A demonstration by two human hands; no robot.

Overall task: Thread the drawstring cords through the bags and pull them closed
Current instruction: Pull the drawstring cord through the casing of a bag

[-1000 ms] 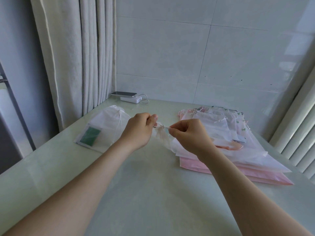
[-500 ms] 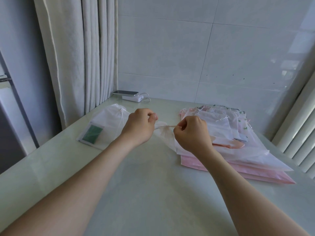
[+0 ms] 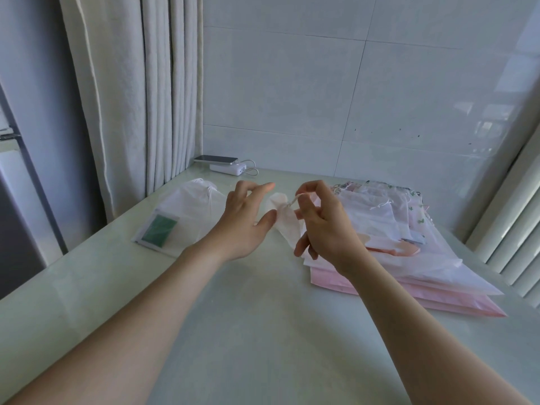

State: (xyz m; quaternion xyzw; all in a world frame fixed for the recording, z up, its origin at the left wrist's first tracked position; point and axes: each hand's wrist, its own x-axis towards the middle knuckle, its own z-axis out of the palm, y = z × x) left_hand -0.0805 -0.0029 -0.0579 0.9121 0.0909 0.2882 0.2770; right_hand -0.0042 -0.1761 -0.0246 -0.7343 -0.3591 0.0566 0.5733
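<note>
White bag (image 3: 283, 219) looks cinched: the left hand (image 3: 245, 222) beside it has let go, fingers spread; the right hand (image 3: 325, 229) pinches its cord (image 3: 294, 199)

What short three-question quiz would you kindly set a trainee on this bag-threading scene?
1. True or false: the left hand grips the small white bag.
2. Where does the bag with the green card lie? A: left of both hands. B: on the pink stack. C: in the right hand.
3. Fill in: the right hand pinches the small bag's ____.

Key: 1 false, its fingers are spread. 2 A. 3 cord.
</note>
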